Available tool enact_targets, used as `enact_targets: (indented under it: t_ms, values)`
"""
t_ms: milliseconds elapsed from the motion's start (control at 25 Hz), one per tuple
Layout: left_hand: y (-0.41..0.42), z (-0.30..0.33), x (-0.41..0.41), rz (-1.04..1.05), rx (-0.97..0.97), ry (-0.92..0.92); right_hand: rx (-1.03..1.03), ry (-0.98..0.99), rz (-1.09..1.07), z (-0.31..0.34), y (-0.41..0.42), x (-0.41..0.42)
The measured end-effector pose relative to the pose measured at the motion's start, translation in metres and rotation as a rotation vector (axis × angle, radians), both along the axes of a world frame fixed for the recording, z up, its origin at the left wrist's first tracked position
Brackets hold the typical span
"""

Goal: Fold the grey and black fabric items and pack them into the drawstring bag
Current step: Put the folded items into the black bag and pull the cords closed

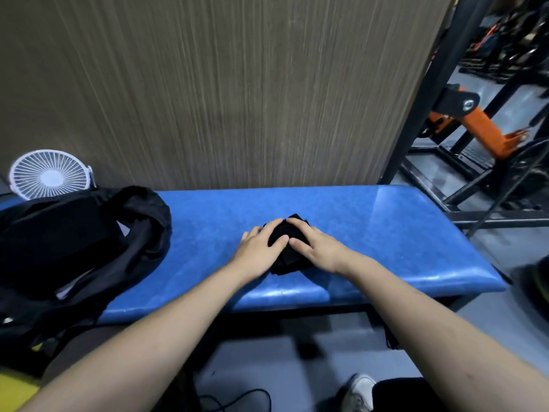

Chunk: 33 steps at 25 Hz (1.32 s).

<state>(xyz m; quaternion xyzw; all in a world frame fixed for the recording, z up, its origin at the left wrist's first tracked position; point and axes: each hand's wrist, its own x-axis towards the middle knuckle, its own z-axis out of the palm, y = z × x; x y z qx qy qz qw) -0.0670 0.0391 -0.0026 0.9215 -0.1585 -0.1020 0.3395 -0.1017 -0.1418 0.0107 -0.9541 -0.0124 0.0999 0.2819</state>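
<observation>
I am pressing both hands down on a small black cloth [289, 264] that is lying near the middle of the blue bench [386, 233], a little toward its near edge. The cloth is looking like a thick, compact bundle, folded into several layers, with a corner poking out beyond my fingertips and the stacked edges showing between my wrists. It is plain black, with no pattern I can make out. My left hand [261, 243] is lying flat over its left side, fingers straight and spread, gripping nothing. My right hand [312, 243] is resting on its right side the same way, fingers extended and lying on the fabric. The two thumbs are nearly meeting over the bundle.

The black drawstring bag [89, 242] is slumping on the left end of the bench, well apart from the cloth, its mouth gaping toward it. A small white fan [50, 173] is standing behind the bag.
</observation>
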Motion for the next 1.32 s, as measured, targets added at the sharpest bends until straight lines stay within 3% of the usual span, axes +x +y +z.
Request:
enact_targets:
  t_ms: [80, 200, 280, 440, 560, 720, 840, 1320]
  values:
    - [0.004, 0.003, -0.007, 0.023, -0.116, 0.101, 0.047, 0.023, 0.0, 0.001, 0.004, -0.008]
    - [0.015, 0.005, -0.019, 0.098, -0.448, 0.303, 0.145, 0.05, -0.011, 0.003, 0.016, -0.024]
    - [0.014, 0.004, -0.037, 0.222, -0.571, 0.338, 0.213, 0.057, -0.033, 0.004, 0.025, -0.036]
    - [0.014, -0.005, -0.083, 0.554, -0.423, 0.188, 0.343, 0.033, -0.097, 0.008, 0.05, -0.065]
    - [0.028, -0.004, -0.102, 0.64, -0.496, 0.265, 0.399, 0.016, -0.109, 0.013, 0.069, -0.085]
    - [0.048, 0.003, -0.117, 0.6, -0.551, 0.327, 0.426, 0.03, -0.082, 0.014, 0.1, -0.104]
    - [0.064, 0.005, -0.125, 0.515, -0.572, 0.269, 0.457, 0.021, -0.118, 0.015, 0.115, -0.109]
    - [0.152, 0.059, -0.118, 0.261, -0.713, 0.038, 0.903, -0.007, -0.071, 0.059, 0.167, -0.084]
